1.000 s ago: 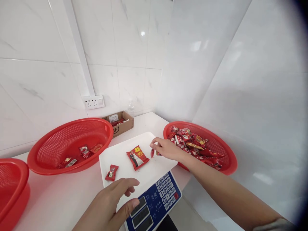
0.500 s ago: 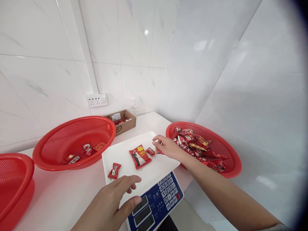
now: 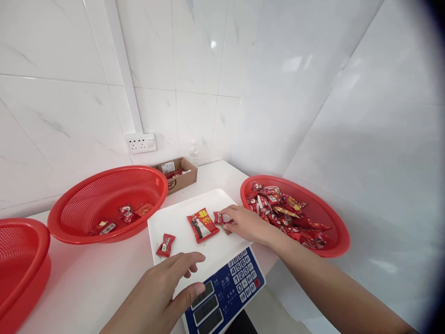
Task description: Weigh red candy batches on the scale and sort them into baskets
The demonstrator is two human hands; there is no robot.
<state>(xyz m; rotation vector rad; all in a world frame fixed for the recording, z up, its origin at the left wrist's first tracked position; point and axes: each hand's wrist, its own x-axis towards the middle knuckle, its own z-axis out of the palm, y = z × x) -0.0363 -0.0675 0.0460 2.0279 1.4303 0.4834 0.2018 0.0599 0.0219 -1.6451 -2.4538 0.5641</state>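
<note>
My left hand (image 3: 167,287) hovers over the near edge of the white scale tray (image 3: 181,208), fingers and thumb spread, holding nothing. Over the tray's right side, my right hand (image 3: 250,223) curls its thumb and fingers round a small red wrapped candy (image 3: 227,228), which they partly hide. Another small red candy (image 3: 217,217) lies against those fingertips. A larger red snack packet (image 3: 202,226) with yellow print rests mid-tray. Toward the tray's left edge is a twist-shaped red candy (image 3: 166,245). The scale's blue panel (image 3: 229,290) faces me, partly behind my left hand.
To the right stands a red basket (image 3: 337,227) heaped with wrapped sweets. A second red basket (image 3: 86,195) on the left holds several packets, and a third red basket (image 3: 24,278) is cut off by the frame. Behind the tray sits a cardboard box (image 3: 184,180) near a clear bottle (image 3: 193,150).
My right hand has moved down and slightly right over the tray, and the small candy under its fingers has shifted nearer to me. My left hand has stayed almost still.
</note>
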